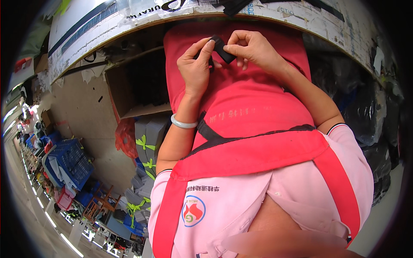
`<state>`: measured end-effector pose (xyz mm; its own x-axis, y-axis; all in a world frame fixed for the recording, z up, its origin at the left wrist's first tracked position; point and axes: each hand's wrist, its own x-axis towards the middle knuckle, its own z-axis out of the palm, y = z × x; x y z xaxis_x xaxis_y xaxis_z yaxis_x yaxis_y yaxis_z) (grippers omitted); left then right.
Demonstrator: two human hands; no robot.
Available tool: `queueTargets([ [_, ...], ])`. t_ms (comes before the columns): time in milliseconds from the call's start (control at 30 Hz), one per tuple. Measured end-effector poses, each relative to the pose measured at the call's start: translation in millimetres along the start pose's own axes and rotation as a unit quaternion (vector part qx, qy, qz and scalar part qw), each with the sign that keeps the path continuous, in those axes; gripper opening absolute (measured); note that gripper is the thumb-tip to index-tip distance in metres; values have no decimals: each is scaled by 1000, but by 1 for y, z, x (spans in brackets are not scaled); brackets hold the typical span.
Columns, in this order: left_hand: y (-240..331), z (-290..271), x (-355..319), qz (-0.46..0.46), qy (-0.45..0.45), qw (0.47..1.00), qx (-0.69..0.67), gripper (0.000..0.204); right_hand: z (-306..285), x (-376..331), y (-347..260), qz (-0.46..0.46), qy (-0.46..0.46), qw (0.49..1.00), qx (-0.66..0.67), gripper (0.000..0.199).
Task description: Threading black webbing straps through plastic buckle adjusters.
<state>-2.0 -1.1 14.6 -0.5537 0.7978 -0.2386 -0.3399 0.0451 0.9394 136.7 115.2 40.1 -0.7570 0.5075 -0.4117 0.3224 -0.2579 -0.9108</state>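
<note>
Head view: looking down the person's own front, with both bare hands meeting at the upper middle of the frame over a red fabric apron [241, 99].
Left hand [195, 69]: fingers are curling narrowly, thumb and forefinger pinching one end of a small black strip of flat, strap-like material [223, 50]; a pale green bangle [184, 123] is circling the wrist.
Right hand [254, 48]: fingers are bending close together, their tips gripping the other end of the same black strip.
Black strip: lying between the two hands, held by both, slanting down toward the right hand, just in front of the apron's upper part.
Apron and shirt: red straps are crossing a pink short-sleeved shirt [223, 210] lower in the frame.
Left side: an open brown cardboard box [129, 92] is sitting near the left forearm; blue plastic crates [69, 161] are standing well apart, farther left.
Upper edge: a curved white worktable rim [86, 26] is bending above the hands.
</note>
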Motion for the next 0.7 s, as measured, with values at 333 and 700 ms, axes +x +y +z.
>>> queueTargets([
  [333,-3,-4,-2,82,-46,995,-28,14,1,11,11,-53,0,991,121,25],
  [700,-6,-5,-9,233,-49,953,189,19,-20,17,15,23,-126,990,55,24],
])
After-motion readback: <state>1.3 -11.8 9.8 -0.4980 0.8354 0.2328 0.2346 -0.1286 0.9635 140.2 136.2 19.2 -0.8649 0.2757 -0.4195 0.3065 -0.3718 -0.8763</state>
